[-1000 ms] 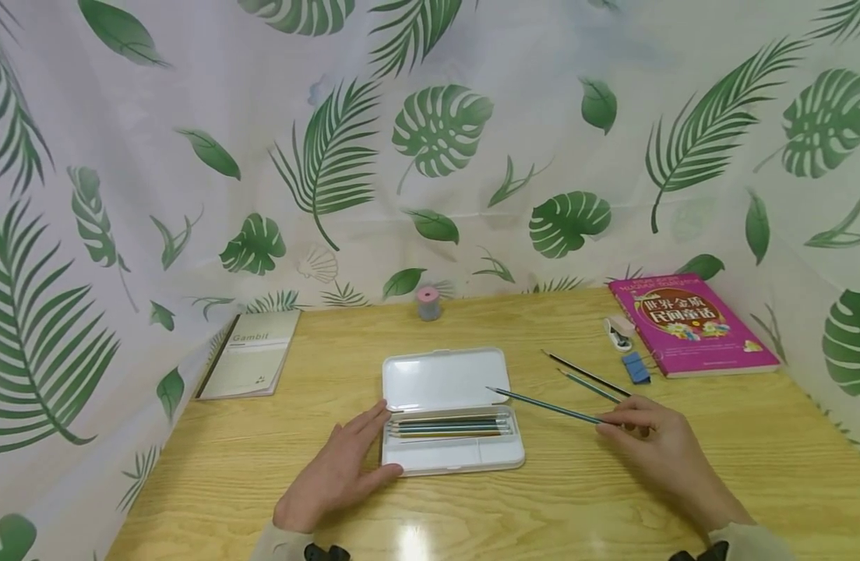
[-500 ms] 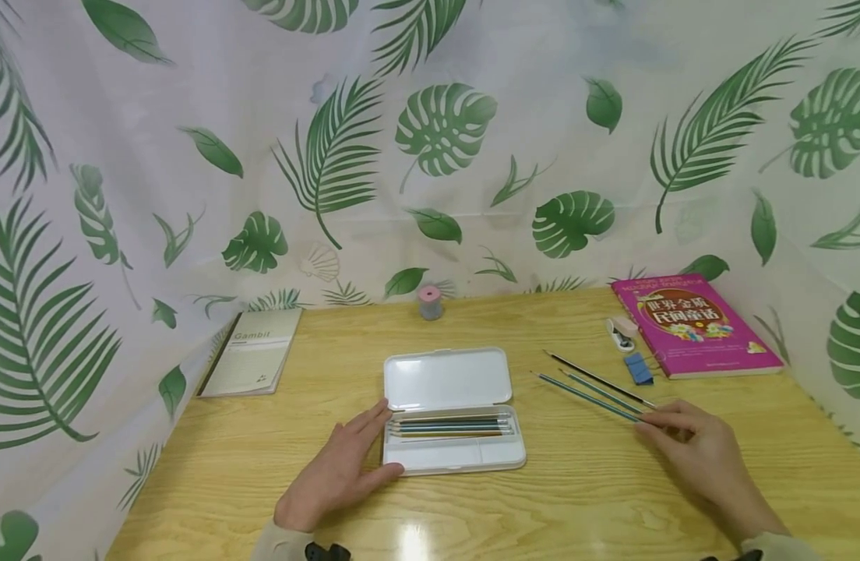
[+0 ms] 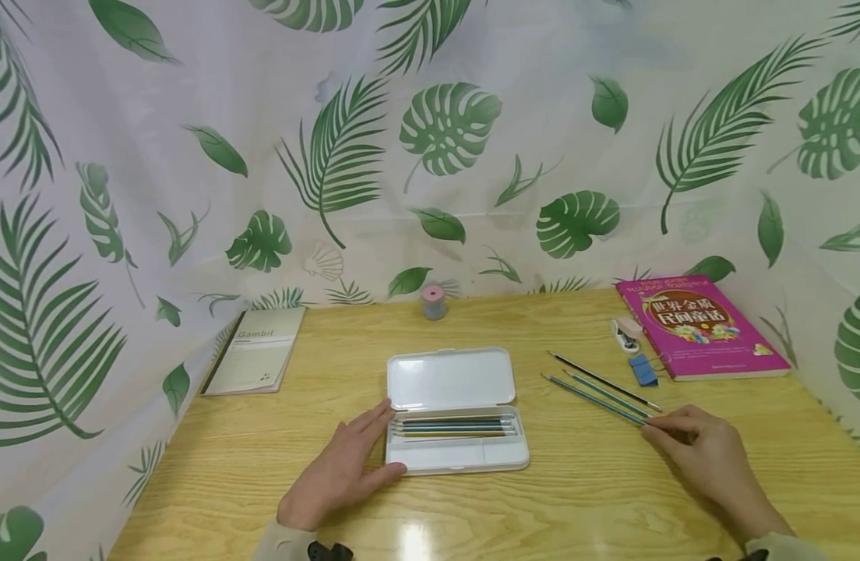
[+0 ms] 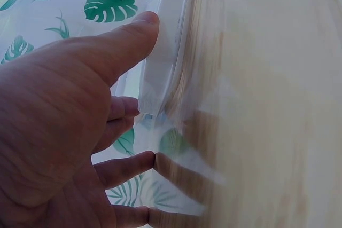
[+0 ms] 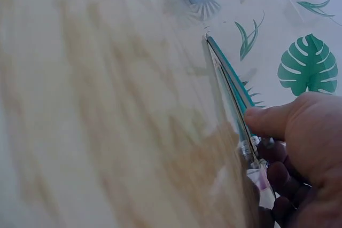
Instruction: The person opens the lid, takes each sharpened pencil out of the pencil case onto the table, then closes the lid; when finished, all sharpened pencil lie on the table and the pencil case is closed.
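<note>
At the far left of the worktop (image 3: 542,499), a pale notebook (image 3: 258,351) lies with its dark spine near the side edge, close to the leaf-printed cloth (image 3: 500,234) that rises behind. A broad stretch of wood grain runs from it toward the person's left hand (image 3: 342,471), whose grip is spread, thumb at the front corner and fingertips along the left edge of a white pencil case (image 3: 433,453) (the left wrist view shows that thumb laid against its wall). The case sits mid-worktop, well back from the near edge, its lid (image 3: 451,379) laid back; several pencils (image 3: 454,427) lie lengthwise in the rear compartment. Behind the lid, near the far edge, stands a pink-topped spool (image 3: 434,304). Past the case's right end, a strip of wood leaves room before the loose pencil tips. A black pencil (image 3: 605,380) lies farthest back, then a lighter teal pencil (image 3: 598,389), then a darker teal pencil (image 3: 591,398), all slanting toward the right hand (image 3: 699,448); its grip is pinched on the darker teal one's rear end. Wood continues rightward to the side edge. Beyond the hand sit a pink-and-white desk tool (image 3: 626,335), a blue clip (image 3: 643,371) and, near the back right corner, a magenta book (image 3: 699,323).
</note>
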`<action>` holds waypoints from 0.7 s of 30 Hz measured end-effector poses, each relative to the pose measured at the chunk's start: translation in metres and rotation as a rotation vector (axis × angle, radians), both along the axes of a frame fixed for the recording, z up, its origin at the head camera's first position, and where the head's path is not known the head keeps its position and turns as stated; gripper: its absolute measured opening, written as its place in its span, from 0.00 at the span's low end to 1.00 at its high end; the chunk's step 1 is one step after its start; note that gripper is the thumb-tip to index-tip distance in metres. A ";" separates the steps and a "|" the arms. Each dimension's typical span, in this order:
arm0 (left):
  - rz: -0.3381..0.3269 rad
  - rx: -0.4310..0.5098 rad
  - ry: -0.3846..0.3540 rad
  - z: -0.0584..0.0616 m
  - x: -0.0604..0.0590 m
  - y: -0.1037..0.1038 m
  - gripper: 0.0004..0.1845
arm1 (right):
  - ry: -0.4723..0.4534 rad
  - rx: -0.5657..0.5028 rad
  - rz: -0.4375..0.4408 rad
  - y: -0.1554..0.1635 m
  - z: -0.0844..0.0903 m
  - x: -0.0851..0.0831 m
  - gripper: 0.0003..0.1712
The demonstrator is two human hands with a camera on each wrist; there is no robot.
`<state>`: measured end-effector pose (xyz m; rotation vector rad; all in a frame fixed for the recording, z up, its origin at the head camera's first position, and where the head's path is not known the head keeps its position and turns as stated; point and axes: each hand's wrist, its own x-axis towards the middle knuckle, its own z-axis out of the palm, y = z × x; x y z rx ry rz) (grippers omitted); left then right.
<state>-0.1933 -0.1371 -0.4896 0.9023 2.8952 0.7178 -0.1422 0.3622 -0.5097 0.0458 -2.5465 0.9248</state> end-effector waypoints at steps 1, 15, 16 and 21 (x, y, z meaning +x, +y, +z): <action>0.002 -0.003 -0.001 0.000 0.000 0.000 0.44 | 0.000 0.009 0.004 0.000 -0.001 0.000 0.05; 0.007 -0.012 -0.019 -0.001 -0.001 0.000 0.44 | -0.039 0.039 0.005 0.000 -0.003 -0.002 0.07; 0.008 -0.012 -0.022 -0.001 -0.001 0.000 0.44 | -0.038 0.040 0.004 0.000 -0.003 -0.002 0.07; 0.010 -0.014 -0.028 -0.001 -0.002 0.000 0.45 | -0.063 0.025 -0.005 0.000 0.001 -0.002 0.07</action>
